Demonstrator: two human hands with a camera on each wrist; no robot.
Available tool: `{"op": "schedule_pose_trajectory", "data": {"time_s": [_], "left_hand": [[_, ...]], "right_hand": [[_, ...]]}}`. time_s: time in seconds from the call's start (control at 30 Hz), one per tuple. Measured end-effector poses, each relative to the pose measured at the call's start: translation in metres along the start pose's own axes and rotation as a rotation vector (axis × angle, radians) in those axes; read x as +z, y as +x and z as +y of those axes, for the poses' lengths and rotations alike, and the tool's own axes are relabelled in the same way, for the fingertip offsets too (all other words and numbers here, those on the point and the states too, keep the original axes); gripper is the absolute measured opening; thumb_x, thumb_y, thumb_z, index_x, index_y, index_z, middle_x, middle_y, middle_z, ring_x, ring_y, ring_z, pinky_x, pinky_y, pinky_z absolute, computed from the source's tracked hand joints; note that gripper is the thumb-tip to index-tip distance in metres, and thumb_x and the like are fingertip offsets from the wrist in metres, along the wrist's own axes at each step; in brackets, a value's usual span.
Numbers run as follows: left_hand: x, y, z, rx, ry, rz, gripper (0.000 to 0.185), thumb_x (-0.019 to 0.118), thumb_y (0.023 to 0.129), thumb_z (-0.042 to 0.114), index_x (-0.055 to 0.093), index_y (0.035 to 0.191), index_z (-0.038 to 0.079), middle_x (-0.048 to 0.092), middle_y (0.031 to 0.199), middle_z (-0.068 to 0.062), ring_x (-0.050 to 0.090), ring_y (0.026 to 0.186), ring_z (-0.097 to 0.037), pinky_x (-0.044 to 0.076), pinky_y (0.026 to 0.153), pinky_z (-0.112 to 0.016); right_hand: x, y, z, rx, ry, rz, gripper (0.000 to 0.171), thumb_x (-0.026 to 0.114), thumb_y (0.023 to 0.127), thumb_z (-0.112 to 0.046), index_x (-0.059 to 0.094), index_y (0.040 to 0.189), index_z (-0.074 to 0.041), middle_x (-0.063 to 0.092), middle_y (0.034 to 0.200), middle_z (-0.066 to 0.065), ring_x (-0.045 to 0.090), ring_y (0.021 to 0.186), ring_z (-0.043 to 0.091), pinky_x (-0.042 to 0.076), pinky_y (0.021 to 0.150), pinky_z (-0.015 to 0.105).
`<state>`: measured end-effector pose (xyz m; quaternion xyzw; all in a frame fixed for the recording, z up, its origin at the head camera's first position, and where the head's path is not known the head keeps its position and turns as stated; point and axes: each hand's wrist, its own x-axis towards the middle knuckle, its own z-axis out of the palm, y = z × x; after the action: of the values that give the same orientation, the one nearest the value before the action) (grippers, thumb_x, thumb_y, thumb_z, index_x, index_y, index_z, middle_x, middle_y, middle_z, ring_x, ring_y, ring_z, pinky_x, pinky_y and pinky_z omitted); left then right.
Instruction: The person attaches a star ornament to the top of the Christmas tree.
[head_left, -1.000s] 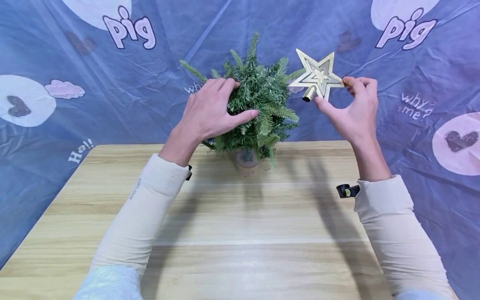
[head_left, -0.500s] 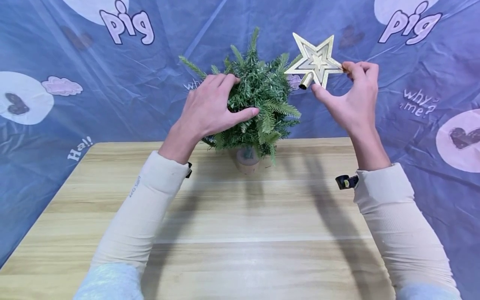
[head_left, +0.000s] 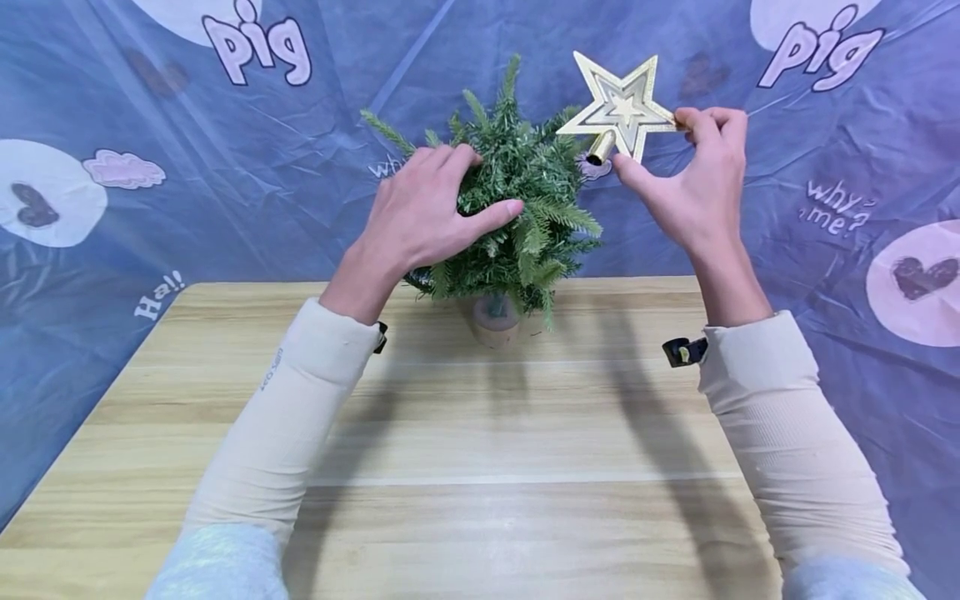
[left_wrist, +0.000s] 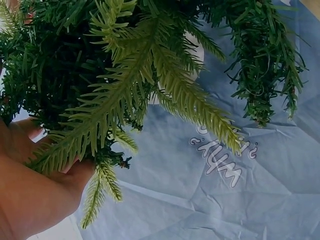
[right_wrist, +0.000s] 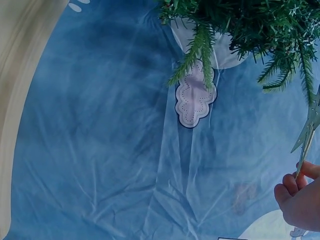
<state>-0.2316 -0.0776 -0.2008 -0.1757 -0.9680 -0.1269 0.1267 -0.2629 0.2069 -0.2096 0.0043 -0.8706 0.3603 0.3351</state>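
A small artificial Christmas tree (head_left: 536,179) stands upright at the back of the table on a round base (head_left: 496,323). My left hand (head_left: 416,204) grips its left side, fingers sunk among the branches and thumb across the front; the left wrist view shows the hand (left_wrist: 37,190) wrapped round the foliage (left_wrist: 65,85). Up and to the right of the tree, my right hand (head_left: 697,183) pinches a gold star tree topper (head_left: 626,107) by its right and lower points. The star's hollow socket faces down and left. In the right wrist view the star (right_wrist: 311,122) appears edge-on.
Behind the table hangs a blue printed cloth (head_left: 315,200) with creases. The wooden tabletop (head_left: 480,433) stretches between my forearms, its back edge close behind the tree base. A black wrist strap (head_left: 684,352) sits at the right cuff.
My right hand has risen with the star and drifted slightly left, nearer the top of the tree. The left hand keeps its place on the branches.
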Motion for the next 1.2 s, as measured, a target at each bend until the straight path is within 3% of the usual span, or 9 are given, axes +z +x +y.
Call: {"op": "schedule_pose_trajectory", "data": {"time_s": [0.33, 0.9, 1.2], "left_hand": [[-0.002, 0.000, 0.006, -0.039, 0.022, -0.004, 0.096, 0.029, 0.071, 0.089, 0.033, 0.143, 0.026, 0.040, 0.145, 0.003, 0.038, 0.131, -0.018, 0.040, 0.103, -0.045], [0.000, 0.000, 0.006, -0.023, 0.053, 0.005, 0.104, 0.036, 0.063, 0.093, 0.034, 0.142, 0.025, 0.042, 0.144, 0.003, 0.039, 0.130, -0.019, 0.043, 0.099, -0.046], [0.000, 0.001, 0.003, -0.020, 0.052, -0.001, 0.105, 0.036, 0.062, 0.093, 0.034, 0.143, 0.026, 0.040, 0.145, 0.003, 0.038, 0.132, -0.020, 0.043, 0.100, -0.048]], "right_hand": [[0.001, 0.003, -0.006, 0.003, -0.023, -0.033, 0.076, 0.074, 0.065, -0.054, 0.054, 0.128, -0.015, 0.028, 0.109, -0.015, 0.036, 0.108, 0.006, 0.034, 0.098, 0.023], [0.008, 0.009, -0.017, -0.008, -0.057, -0.049, 0.079, 0.072, 0.067, -0.055, 0.052, 0.130, -0.013, 0.029, 0.114, -0.011, 0.037, 0.111, 0.012, 0.035, 0.098, 0.024], [0.013, 0.011, -0.028, -0.014, -0.041, -0.032, 0.075, 0.072, 0.068, -0.052, 0.054, 0.128, -0.012, 0.030, 0.111, -0.011, 0.036, 0.108, 0.007, 0.035, 0.097, 0.022]]}}
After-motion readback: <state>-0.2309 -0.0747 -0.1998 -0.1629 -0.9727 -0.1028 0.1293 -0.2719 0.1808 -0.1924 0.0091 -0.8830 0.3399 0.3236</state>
